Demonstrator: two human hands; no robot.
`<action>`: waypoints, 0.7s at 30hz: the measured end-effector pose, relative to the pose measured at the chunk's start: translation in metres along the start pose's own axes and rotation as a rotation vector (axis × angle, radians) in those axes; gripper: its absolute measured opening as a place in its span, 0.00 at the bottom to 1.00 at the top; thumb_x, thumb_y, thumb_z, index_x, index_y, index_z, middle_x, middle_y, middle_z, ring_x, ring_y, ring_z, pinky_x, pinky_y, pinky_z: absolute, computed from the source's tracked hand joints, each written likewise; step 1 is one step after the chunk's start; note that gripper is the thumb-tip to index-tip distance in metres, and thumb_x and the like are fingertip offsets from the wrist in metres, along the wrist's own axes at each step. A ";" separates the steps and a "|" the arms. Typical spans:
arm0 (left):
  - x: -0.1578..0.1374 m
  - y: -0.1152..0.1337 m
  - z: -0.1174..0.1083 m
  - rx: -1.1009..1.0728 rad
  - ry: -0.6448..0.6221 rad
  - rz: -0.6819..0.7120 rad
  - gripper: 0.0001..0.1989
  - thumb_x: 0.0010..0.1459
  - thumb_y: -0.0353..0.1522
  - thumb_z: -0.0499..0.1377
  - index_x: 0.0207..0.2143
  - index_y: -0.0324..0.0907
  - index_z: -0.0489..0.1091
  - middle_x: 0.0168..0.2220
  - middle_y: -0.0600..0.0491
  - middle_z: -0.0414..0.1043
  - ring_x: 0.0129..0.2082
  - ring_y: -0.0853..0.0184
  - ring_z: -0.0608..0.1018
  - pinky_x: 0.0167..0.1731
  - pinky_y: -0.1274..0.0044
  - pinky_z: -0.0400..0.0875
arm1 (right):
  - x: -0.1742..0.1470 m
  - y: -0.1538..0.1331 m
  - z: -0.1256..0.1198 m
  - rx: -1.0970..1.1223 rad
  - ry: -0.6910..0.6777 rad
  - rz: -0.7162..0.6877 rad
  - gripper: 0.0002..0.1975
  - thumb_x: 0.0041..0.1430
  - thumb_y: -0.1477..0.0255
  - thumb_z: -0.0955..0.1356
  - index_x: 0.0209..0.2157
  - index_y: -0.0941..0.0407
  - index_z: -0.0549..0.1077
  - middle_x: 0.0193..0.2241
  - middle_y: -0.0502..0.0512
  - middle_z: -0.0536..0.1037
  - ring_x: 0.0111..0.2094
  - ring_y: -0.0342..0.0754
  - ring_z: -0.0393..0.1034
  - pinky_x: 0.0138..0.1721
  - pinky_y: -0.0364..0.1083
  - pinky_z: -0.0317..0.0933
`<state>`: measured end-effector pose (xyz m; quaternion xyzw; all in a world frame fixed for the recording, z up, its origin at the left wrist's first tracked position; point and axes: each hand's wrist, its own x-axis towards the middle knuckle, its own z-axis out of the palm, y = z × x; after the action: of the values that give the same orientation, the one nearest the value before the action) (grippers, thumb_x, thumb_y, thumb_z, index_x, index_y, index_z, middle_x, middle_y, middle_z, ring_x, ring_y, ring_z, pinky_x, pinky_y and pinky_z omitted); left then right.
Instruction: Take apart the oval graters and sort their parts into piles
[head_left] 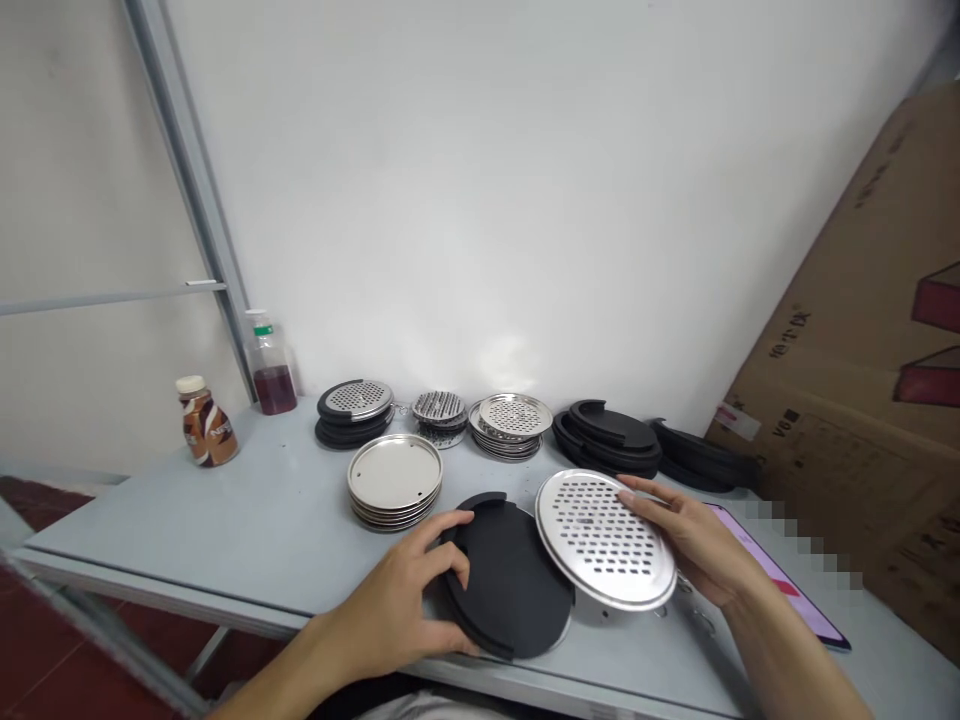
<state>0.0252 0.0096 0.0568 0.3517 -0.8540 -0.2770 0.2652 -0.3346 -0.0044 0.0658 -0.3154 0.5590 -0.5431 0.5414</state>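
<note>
My left hand (pixel 409 595) grips the left edge of a round black holder (pixel 517 580) with a raised curved rim, near the table's front edge. A thin metal edge shows along its lower right. Held in my right hand (pixel 694 535), a round perforated metal grater disc (pixel 600 540) is tilted just right of the holder, thumb on its top face and the other fingers mostly hidden. Behind the holder, to the left, stands a stack of plain metal discs (pixel 396 470). Small metal rings (pixel 701 620) lie below my right wrist.
Along the wall sit grater discs in black holders (pixel 356 400), small grater discs (pixel 439 408), larger perforated discs (pixel 516 415) and black holders (pixel 611 430). A brown bottle (pixel 206 425) and a bottle of red liquid (pixel 272 375) stand left. At right are a phone (pixel 780 575) and a cardboard box (pixel 847 400).
</note>
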 end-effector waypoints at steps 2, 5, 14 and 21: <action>0.001 0.004 -0.016 0.003 0.080 -0.011 0.18 0.44 0.39 0.71 0.33 0.44 0.69 0.62 0.46 0.60 0.59 0.52 0.68 0.57 0.60 0.63 | 0.007 0.002 -0.003 0.069 0.087 -0.042 0.27 0.41 0.70 0.79 0.45 0.55 0.74 0.34 0.59 0.82 0.33 0.53 0.78 0.33 0.47 0.72; 0.017 0.016 -0.046 0.032 0.274 -0.005 0.15 0.49 0.39 0.68 0.35 0.45 0.68 0.60 0.47 0.64 0.58 0.54 0.68 0.57 0.58 0.62 | 0.010 0.008 0.001 0.101 0.149 -0.117 0.23 0.41 0.70 0.78 0.41 0.55 0.75 0.33 0.58 0.82 0.32 0.53 0.78 0.32 0.46 0.72; 0.212 0.090 0.001 0.034 0.171 0.271 0.14 0.53 0.39 0.64 0.42 0.46 0.73 0.44 0.50 0.76 0.45 0.59 0.77 0.46 0.67 0.70 | -0.009 0.029 0.014 -0.030 0.202 -0.298 0.29 0.41 0.59 0.77 0.45 0.58 0.76 0.29 0.57 0.81 0.34 0.56 0.77 0.35 0.51 0.69; 0.324 0.135 0.111 0.090 0.068 0.189 0.12 0.50 0.37 0.67 0.37 0.42 0.75 0.39 0.41 0.78 0.43 0.49 0.78 0.45 0.60 0.71 | -0.011 0.034 0.010 -0.033 0.233 -0.328 0.30 0.43 0.57 0.76 0.46 0.59 0.76 0.32 0.58 0.81 0.39 0.59 0.76 0.38 0.52 0.69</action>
<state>-0.3064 -0.1197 0.1513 0.2905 -0.8855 -0.2000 0.3026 -0.3148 0.0106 0.0384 -0.3462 0.5678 -0.6474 0.3721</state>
